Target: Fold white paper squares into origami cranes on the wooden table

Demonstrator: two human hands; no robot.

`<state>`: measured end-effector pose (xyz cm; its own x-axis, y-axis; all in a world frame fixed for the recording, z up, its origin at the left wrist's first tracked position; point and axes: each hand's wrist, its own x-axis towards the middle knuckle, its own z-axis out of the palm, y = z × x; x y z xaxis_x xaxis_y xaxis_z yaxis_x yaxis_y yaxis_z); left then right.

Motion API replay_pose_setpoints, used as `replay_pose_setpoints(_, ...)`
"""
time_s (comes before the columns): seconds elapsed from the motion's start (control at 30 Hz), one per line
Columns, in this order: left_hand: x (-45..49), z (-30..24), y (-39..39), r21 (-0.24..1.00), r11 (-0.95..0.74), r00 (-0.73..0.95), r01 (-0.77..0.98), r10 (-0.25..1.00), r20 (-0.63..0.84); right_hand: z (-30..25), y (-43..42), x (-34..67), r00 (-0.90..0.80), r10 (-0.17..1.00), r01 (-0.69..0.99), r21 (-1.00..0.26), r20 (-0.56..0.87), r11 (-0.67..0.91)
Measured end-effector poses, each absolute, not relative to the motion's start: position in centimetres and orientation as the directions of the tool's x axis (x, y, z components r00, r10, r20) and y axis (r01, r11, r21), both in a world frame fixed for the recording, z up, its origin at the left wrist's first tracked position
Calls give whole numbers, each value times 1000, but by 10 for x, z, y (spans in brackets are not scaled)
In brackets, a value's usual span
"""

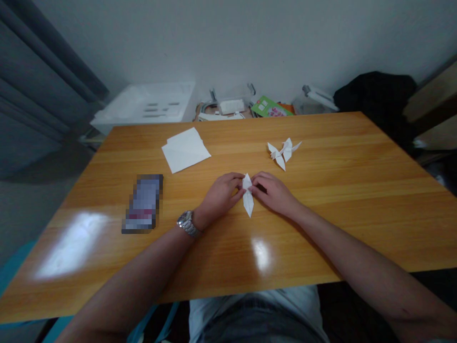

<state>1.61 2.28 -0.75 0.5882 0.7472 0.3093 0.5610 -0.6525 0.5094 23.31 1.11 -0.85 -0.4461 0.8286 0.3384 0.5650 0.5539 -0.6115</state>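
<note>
A narrow, pointed piece of folded white paper point(248, 200) lies upright on the wooden table, its tip toward me. My left hand point(219, 195) pinches its left side near the top, and my right hand point(273, 193) holds its right side. Beyond them stand two finished white origami cranes point(283, 152), close together. A small stack of white paper sheets point(185, 150) lies up and to the left of my hands. A metal wristwatch point(188, 224) sits on my left wrist.
A smartphone point(143, 204) with a pixelated screen lies left of my hands on the orange-brown wooden table point(328, 214). Past the far edge stand a white plastic tray point(143, 105), a green booklet point(269, 107), assorted items and a dark cloth point(374, 95).
</note>
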Motion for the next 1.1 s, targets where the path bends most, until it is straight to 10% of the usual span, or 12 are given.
replay_pose_setpoints(1.1, 14, -10, 21, 581, -575, 492, 576, 812, 315, -14, 13, 235, -404, 821, 674, -476, 404, 566)
